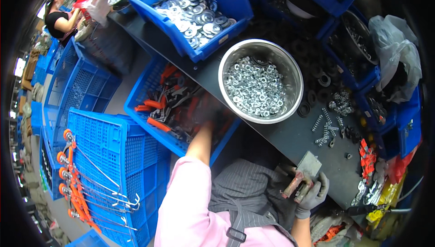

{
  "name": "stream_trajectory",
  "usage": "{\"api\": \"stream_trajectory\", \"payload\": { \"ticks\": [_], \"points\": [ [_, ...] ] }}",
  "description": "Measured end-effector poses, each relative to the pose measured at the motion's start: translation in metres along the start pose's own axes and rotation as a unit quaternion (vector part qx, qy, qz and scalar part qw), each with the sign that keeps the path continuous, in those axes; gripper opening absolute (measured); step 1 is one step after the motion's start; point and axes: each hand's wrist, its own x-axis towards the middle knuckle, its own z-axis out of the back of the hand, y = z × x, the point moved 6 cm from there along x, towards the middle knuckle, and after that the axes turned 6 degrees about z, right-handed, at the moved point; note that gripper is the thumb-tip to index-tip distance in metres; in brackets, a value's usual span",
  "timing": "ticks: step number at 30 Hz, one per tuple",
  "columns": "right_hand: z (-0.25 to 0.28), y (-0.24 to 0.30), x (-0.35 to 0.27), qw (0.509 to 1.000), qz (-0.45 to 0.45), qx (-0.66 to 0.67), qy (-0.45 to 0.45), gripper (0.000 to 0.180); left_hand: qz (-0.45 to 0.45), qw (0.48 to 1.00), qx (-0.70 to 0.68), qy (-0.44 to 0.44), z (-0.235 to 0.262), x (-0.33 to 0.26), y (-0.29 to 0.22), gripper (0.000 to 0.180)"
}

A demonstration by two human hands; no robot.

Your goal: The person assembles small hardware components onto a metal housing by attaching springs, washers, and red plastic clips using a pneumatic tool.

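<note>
My left hand (209, 119) reaches down into a blue plastic crate (132, 93). Motion smears its fingers, so whether they grip anything cannot be made out. Around it lie metal parts with orange handles (158, 124). On the right, my right hand (312, 198) wears a grey glove. Its fingers are curled against a worn metal piece with a flat grey plate (310, 164) and reddish prongs, near the table's front edge. Whether that piece is fixed to the table cannot be told.
A steel bowl of nuts (258, 86) and a blue bin of washers (195, 15) stand on the dark table (281, 140). Springs (326, 127) lie to their right. Left are stacked blue crates (95, 142) with orange-handled hooked rods (74, 183). A person (61, 18) works far left.
</note>
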Motion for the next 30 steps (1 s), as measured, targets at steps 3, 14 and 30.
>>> {"api": "stream_trajectory", "payload": {
  "ticks": [3, 14, 30],
  "points": [
    [-0.014, 0.015, 0.008, 0.999, 0.025, -0.005, 0.038, 0.035, -0.02, 0.994, 0.036, -0.097, -0.021, 0.019, 0.051, 0.073],
    [-0.003, 0.056, 0.023, 0.998, -0.037, -0.036, -0.04, 0.032, -0.209, 0.97, 0.066, -0.107, 0.098, -0.089, 0.038, 0.033],
    [-0.044, 0.173, 0.03, 0.888, -0.145, 0.282, 0.333, 0.069, -0.344, 0.638, -0.6, 0.339, 0.135, -0.373, -0.154, 0.131]
  ]
}}
